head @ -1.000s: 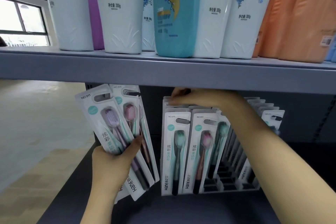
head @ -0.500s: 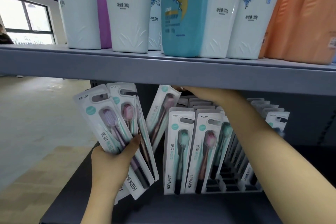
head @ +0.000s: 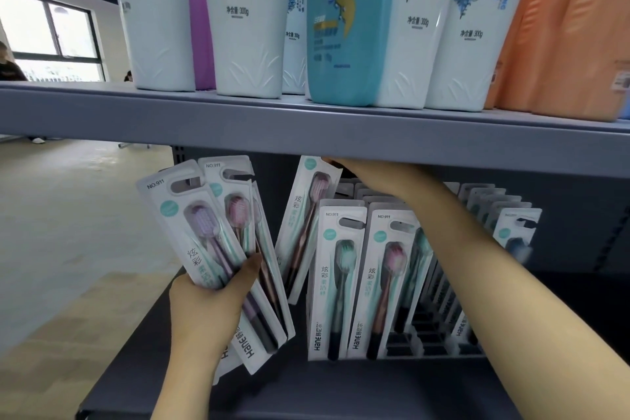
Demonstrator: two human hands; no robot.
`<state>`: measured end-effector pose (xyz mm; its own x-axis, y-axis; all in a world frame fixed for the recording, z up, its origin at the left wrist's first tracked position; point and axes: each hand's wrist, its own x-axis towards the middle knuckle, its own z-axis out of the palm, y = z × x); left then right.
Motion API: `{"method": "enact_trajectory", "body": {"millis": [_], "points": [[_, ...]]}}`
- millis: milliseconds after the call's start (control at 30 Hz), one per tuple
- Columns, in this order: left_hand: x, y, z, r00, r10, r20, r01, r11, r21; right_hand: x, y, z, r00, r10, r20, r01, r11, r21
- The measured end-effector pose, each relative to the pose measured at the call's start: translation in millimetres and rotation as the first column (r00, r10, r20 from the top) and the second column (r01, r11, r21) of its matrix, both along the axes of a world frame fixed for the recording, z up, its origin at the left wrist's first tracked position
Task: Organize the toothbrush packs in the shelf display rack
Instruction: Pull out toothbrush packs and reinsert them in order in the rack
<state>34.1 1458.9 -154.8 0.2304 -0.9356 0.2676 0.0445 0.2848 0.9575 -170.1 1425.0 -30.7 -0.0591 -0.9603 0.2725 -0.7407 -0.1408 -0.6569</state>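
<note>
White pack pinched at top by right hand, tilted; left hand gripped bundle; pack might snag the shelf or slip.

We see white cardboard toothbrush packs with mint-green accents, brush heads purple, pink, teal. Grey metal shelf carries white plastic tubes with blue leaf print, one teal bottle, orange bottles.
</note>
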Motion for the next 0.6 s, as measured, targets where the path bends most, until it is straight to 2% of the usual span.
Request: {"method": "enact_trajectory", "body": {"millis": [100,233,433,600], "points": [[1,2,1,1.0,0.022,0.003,-0.022,1.0,-0.001,3,3,-3,0.998,-0.003,0.063,0.011,0.991,-0.132],[3,2,1,0.996,0.092,-0.002,-0.092,0.996,-0.011,7,12,-5,0.997,0.031,0.078,-0.017,0.984,-0.178],[10,-6,-6,0.971,0.236,0.041,-0.237,0.971,0.017,7,8,-3,0.996,0.055,0.069,-0.05,0.996,-0.069],[5,-9,-9,0.949,0.29,0.123,-0.286,0.957,-0.049,14,3,-1,0.986,0.148,0.073,-0.148,0.989,-0.001]]}}
